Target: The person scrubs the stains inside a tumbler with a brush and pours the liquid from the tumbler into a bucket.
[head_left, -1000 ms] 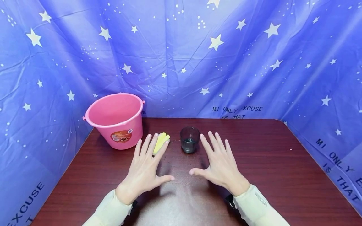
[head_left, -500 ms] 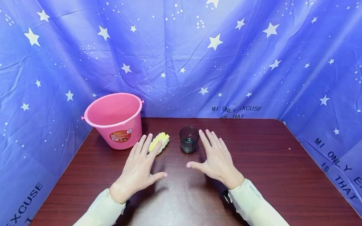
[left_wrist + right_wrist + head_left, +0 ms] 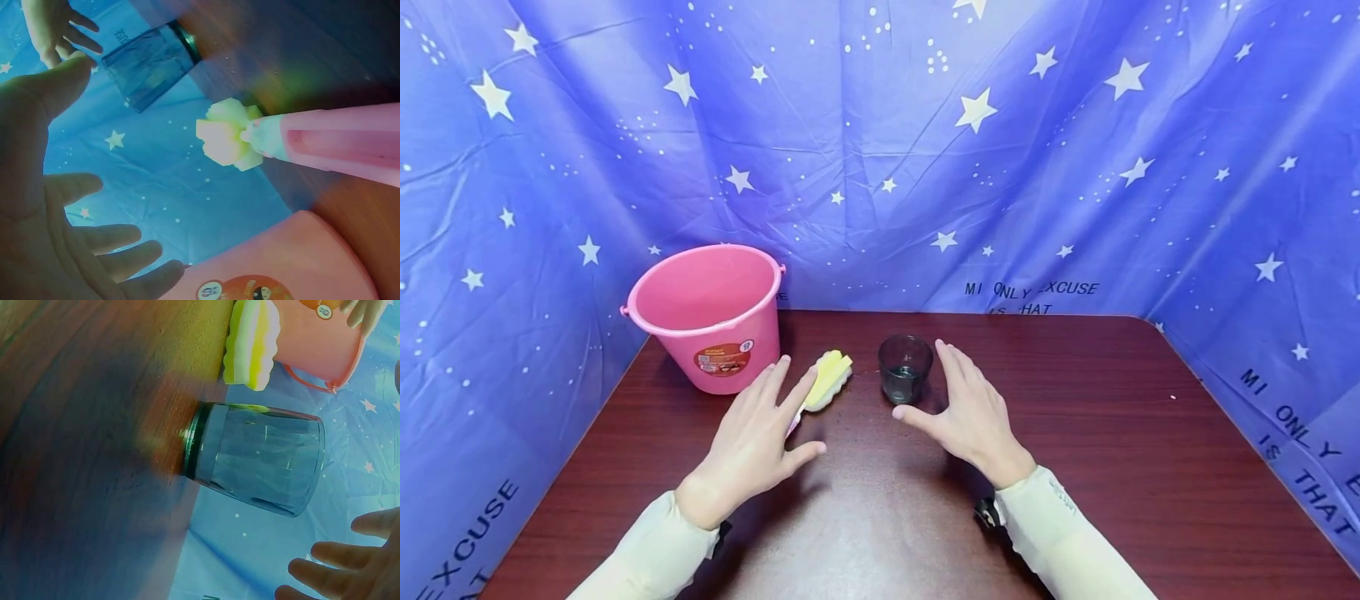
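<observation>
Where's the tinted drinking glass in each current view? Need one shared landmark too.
Head: tinted drinking glass slightly right of centre, below mid-height, beside the right hand.
Left wrist: upper part, left of centre, slanted in the picture.
Right wrist: near the middle, appearing sideways.
Shared landmark: pink bucket; left in head, bottom in left wrist, top right in right wrist.

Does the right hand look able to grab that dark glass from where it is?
Very likely yes: the right hand is close beside the dark glass and holds nothing, and no other object shows between them in the head or right wrist view.
</observation>
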Demonstrator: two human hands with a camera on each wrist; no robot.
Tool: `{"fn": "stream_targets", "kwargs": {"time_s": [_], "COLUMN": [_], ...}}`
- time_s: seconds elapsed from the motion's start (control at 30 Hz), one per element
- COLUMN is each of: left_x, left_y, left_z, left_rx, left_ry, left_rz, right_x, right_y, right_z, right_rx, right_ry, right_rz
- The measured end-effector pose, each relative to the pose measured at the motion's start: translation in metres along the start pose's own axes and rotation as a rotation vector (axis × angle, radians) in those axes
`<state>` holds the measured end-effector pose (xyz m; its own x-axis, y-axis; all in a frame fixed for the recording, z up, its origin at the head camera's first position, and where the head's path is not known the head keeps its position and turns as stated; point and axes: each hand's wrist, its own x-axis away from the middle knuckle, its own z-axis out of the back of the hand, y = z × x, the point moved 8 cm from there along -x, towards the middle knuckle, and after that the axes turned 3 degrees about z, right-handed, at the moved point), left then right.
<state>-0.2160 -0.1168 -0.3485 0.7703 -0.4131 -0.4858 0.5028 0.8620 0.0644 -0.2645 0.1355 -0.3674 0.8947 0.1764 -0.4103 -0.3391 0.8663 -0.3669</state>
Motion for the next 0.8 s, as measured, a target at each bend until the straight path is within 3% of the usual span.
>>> {"fn": "stream_targets", "kwargs": {"time_s": [0.4,0.8], "left_x": [0.011,0.013], "left_y": [-0.017,-0.03], "left_z": [-0.01,-0.016], "left_rx": [0.032,0.022], "left_ry": [-0.098,-0.105], "left_rz": [0.117,0.206], "right_x": [-0.007,-0.017], "right_y": [0.005,0.013], "right_z": [-0.008,-0.02], "right_rx": [-0.091,-0.192], "right_ry": [-0.02,-0.04], "right_rz": [-0.058,-0.105]}}
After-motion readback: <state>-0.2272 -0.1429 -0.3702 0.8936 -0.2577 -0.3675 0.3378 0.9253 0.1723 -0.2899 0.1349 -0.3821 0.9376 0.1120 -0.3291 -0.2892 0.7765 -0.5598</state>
